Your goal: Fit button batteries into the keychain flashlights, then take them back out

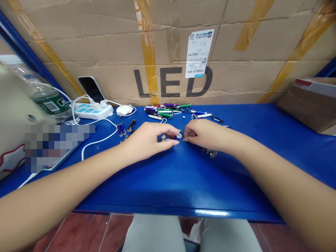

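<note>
My left hand (151,138) is over the middle of the blue table, its thumb and index finger apart. A small silvery disc, like a button cell (179,135), is at its index fingertip; I cannot tell whether it is gripped. Several similar round cells (163,137) lie under and behind the fingers. Close by on the right, my right hand (201,134) has curled fingers and its thumb pressed to the index fingertip; anything pinched there is hidden. Small metal clasps (210,153) lie below its wrist. Short dark tubes (123,128) lie left of my left hand.
Coloured penlight keychains (165,111) lie in a pile at the back, with more penlights (201,114) to the right. On the left are a power strip (91,110), a white cable (99,143), a phone (91,89) and a bottle (49,101). A large carton (110,52) stands behind.
</note>
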Action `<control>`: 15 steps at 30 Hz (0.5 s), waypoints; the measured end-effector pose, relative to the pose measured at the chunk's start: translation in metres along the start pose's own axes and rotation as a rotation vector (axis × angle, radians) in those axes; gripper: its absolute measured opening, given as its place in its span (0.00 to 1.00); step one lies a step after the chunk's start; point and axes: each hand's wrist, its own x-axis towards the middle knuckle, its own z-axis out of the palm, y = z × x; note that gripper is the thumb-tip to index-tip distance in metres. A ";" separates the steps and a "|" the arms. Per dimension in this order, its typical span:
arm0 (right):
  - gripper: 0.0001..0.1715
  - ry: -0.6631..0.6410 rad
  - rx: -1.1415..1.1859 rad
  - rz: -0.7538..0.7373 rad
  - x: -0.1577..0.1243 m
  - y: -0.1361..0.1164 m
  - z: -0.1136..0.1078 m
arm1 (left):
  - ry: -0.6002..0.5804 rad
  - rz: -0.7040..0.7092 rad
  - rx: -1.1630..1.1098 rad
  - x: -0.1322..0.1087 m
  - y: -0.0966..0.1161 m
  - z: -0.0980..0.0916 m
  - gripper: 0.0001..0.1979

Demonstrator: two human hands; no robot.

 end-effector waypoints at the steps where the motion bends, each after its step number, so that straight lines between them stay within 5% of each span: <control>1: 0.07 0.023 0.003 -0.008 -0.002 -0.001 -0.002 | -0.001 -0.003 -0.002 0.000 0.000 0.000 0.09; 8: 0.09 0.135 0.387 -0.070 -0.029 -0.015 -0.023 | -0.017 0.016 0.003 -0.001 0.000 0.001 0.09; 15: 0.04 0.176 0.355 -0.094 -0.029 -0.023 -0.013 | -0.018 0.048 0.029 -0.001 -0.001 0.003 0.07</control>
